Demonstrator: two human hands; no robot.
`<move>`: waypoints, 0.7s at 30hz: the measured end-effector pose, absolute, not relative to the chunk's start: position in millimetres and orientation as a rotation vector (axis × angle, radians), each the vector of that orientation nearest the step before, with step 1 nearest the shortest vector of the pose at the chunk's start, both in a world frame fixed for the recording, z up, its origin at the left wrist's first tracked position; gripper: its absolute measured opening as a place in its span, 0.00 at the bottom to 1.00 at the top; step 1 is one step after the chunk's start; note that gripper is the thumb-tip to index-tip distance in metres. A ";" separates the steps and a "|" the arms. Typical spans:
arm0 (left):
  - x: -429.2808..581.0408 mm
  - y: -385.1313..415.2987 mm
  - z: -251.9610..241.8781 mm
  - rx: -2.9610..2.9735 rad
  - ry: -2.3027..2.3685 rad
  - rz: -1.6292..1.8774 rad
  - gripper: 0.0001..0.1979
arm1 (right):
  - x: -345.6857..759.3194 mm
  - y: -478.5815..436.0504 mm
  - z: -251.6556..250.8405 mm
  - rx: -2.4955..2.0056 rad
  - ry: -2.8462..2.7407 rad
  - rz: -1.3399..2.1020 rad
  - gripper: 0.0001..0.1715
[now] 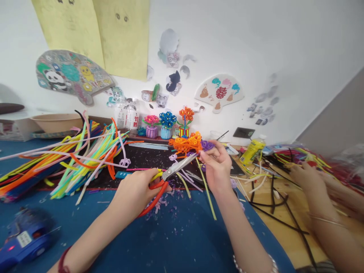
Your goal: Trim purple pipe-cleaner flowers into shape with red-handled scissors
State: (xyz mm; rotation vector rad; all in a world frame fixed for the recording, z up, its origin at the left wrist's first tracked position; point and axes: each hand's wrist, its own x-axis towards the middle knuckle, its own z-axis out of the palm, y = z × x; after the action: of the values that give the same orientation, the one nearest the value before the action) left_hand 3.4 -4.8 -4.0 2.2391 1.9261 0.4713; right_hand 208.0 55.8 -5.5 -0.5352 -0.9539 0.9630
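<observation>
My left hand (139,187) is closed around the orange handles of a pair of scissors (179,166), whose blades point up and to the right. My right hand (217,163) pinches a small purple pipe-cleaner flower (207,145) between thumb and fingers. The blade tips reach the underside of this flower, close to my right fingertips; whether they touch it I cannot tell. Just behind lies a heap of orange pipe-cleaner flowers (186,144). Below the blades, purple clippings (170,197) are scattered over the blue mat (182,242).
Bundled colourful pipe cleaners (85,159) cover the left side. A blue glue gun (25,239) with a red light lies front left. Potted pipe-cleaner flowers (166,127) and bottles (132,115) line the wall. At right, another person's hands (309,182) work near black pipe cleaners (287,220) and a yellow bottle (253,149).
</observation>
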 end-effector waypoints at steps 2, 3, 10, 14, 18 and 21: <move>3.1 -4.1 -3.7 2.238 1.909 0.493 0.18 | 208.1 56.0 -5.7 -0.532 -0.957 0.965 0.25; 3.0 -3.9 -3.6 2.241 1.896 0.500 0.17 | 208.2 56.1 -5.8 -0.532 -0.959 0.965 0.25; 2.2 -4.6 -5.5 2.234 1.891 0.507 0.17 | 208.6 56.1 -6.2 -0.546 -0.971 0.953 0.26; 3.3 -2.9 -7.5 2.223 1.893 0.493 0.22 | 209.3 56.8 -6.8 -0.571 -0.984 0.931 0.28; 4.8 -2.2 -7.7 2.221 1.876 0.510 0.23 | 209.7 57.4 -7.1 -0.556 -0.986 0.935 0.31; 5.0 -2.9 -7.7 2.229 1.875 0.533 0.23 | 209.6 57.3 -7.1 -0.559 -0.989 0.937 0.30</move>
State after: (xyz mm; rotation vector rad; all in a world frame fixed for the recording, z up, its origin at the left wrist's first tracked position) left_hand 5.0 -2.9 -7.7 2.2289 1.8750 0.5332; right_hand 209.6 57.3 -7.1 -0.5588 -0.9895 0.9374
